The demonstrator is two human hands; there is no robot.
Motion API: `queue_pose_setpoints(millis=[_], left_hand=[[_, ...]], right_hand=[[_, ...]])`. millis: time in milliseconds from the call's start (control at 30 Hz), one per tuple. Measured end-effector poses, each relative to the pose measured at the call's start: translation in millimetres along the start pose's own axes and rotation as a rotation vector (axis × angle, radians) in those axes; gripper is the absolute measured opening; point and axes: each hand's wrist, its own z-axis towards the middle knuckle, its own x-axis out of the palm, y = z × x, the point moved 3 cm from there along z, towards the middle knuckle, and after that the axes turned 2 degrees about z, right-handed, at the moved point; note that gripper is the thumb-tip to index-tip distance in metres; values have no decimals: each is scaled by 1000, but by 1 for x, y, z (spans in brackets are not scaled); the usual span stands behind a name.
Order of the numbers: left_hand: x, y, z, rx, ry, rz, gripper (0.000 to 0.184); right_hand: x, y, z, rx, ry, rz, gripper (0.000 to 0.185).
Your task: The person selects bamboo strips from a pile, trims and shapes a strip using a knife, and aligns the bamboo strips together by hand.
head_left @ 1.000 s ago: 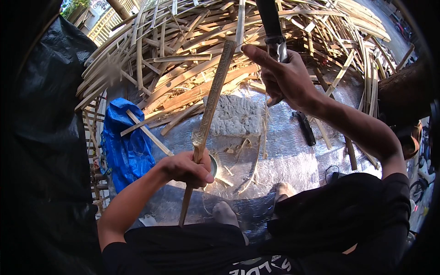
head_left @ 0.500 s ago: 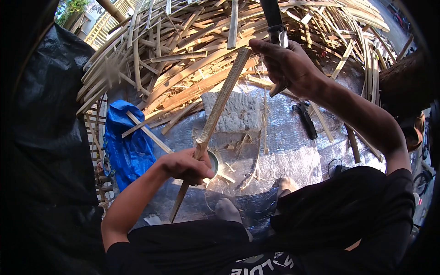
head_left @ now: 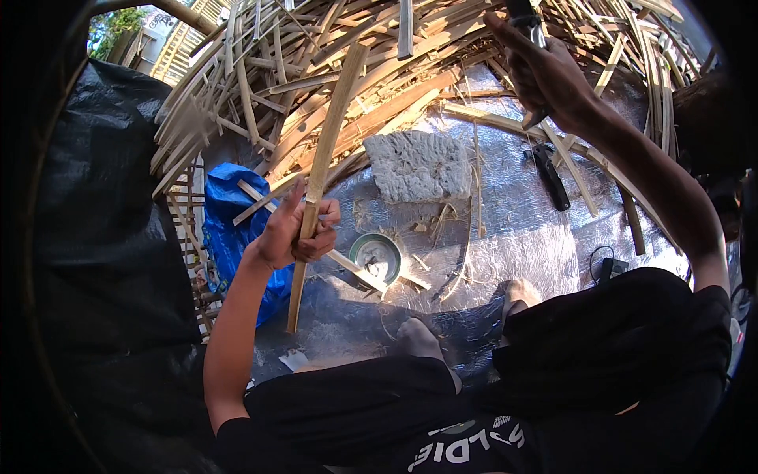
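My left hand [head_left: 296, 229] is wrapped round the lower part of a bamboo strip [head_left: 332, 126], its thumb pointing up along the strip. The strip stands nearly upright in view, leaning a little right at its top. At the upper right my right hand [head_left: 545, 75] grips the handle of a knife [head_left: 521, 9], with the index finger stretched out along it. The dark blade runs out past the top edge of the view. A wide gap separates the knife from the strip.
A large pile of bamboo strips [head_left: 395, 79] fills the far side. On the silvery sheet [head_left: 513, 245] lie a rough stone block [head_left: 418, 166], a round dish [head_left: 377, 257] and a black tool [head_left: 549, 178]. A blue tarp bag [head_left: 229, 205] is at left; my feet are below.
My left hand has moved left and up, bringing the strip more upright and showing its smoother side. My right hand and the knife have moved up and right, away from the strip. The dish is now uncovered.
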Motion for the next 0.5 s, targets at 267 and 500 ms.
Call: queue_pose_setpoints(millis=[267,500], left_hand=[[9,-46,-14,141,-287,227,64],[25,-89,-6,501,-689,499,38]], right_hand=[[45,59,-3,52,16,196,49],[52,123,-21,-67,-7,160,58]])
